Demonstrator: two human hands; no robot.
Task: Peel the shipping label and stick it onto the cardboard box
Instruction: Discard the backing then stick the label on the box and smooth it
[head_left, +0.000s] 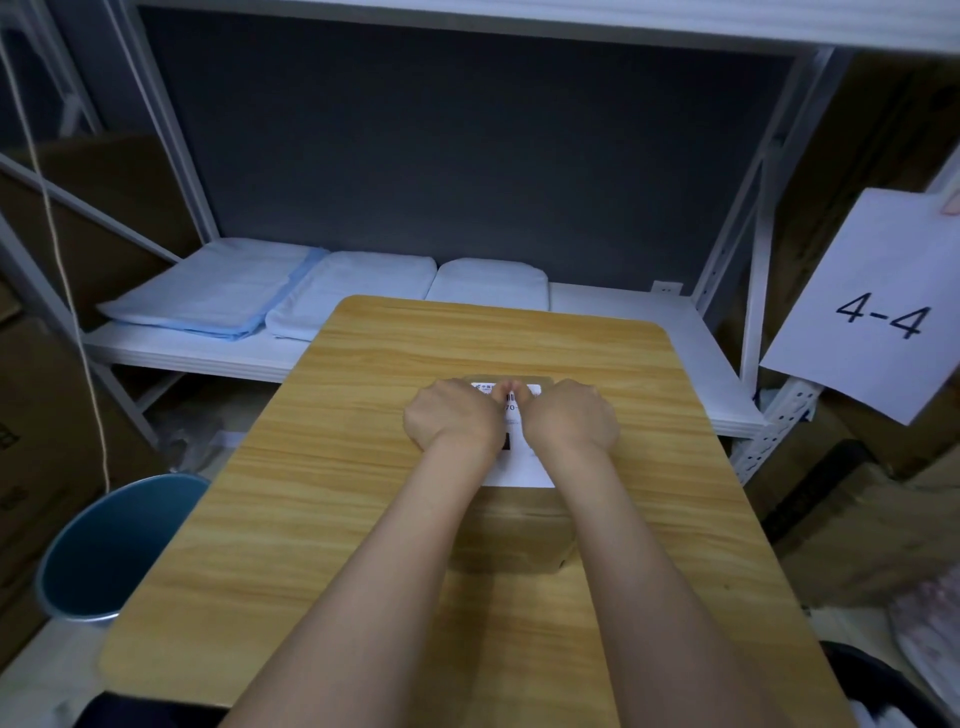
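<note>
**Both hands press the label onto the box**

Two bare forearms reach out over the wooden table (322, 467). The cardboard box (519, 530) stands at its middle, with the white shipping label (519, 470) lying on its top. The left hand (452, 418) and right hand (571, 421) rest side by side on the label, fingers curled down, thumbs meeting at its far edge. Beyond, folded blue cloths (228, 291) lie on a white shelf (623, 322).
</note>
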